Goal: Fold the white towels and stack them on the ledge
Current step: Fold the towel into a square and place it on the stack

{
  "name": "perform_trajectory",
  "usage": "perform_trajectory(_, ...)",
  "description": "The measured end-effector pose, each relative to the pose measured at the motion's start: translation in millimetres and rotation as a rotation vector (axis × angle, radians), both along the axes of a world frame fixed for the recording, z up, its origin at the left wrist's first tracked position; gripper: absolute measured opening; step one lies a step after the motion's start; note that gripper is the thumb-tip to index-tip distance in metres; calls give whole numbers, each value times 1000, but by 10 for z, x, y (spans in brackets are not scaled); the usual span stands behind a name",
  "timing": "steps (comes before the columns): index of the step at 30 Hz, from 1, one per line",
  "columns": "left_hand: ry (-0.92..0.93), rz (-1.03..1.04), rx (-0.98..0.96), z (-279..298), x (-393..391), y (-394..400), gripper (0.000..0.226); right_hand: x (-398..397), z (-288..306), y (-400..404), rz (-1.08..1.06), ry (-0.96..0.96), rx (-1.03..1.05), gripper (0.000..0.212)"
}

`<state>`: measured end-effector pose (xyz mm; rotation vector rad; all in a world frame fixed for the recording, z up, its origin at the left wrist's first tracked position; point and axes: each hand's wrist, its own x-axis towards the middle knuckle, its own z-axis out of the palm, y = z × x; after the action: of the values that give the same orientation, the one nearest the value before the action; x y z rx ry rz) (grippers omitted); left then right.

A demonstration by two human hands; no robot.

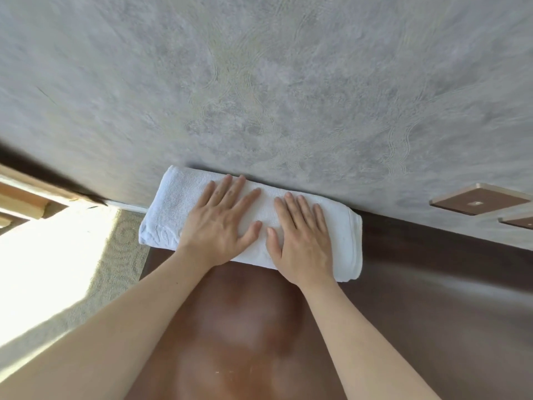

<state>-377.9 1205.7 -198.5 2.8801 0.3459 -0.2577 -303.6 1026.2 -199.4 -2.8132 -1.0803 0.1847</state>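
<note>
A folded white towel (173,209) lies flat on a glossy brown ledge (432,298), pushed up against the grey textured wall. My left hand (219,223) rests palm down on the towel's middle, fingers spread. My right hand (302,241) lies flat beside it on the towel's right half, fingers spread too. The thumbs nearly meet. Neither hand grips anything. The towel's left end reaches past the ledge's left edge. Only this one towel is in view.
The grey patterned wall (259,82) fills the upper view. Two brown switch plates (478,202) sit on the wall at right. Pale sunlit carpet (57,269) lies below the ledge at left, with a wooden frame (26,200) at the far left.
</note>
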Motion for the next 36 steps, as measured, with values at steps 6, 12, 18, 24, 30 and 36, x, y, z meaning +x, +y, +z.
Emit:
perform_trajectory(6,-17,48,30,-37,-118,204,80,181,-1,-418,-2,-9,-34,72)
perform_trajectory(12,-14,162,18,80,-188,237,76,152,155,-470,-156,14,-58,78)
perform_trajectory(18,-35,-42,-19,48,-22,-124,71,-106,134,154,20,83,79,65)
perform_trajectory(24,-34,146,17,44,-295,335,72,80,31,-305,-5,54,-93,73)
perform_trajectory(30,10,143,76,41,-373,418,68,164,91,-766,-201,96,-74,71)
perform_trajectory(36,45,14,40,221,-351,90,73,67,378,-793,-277,210,-85,82)
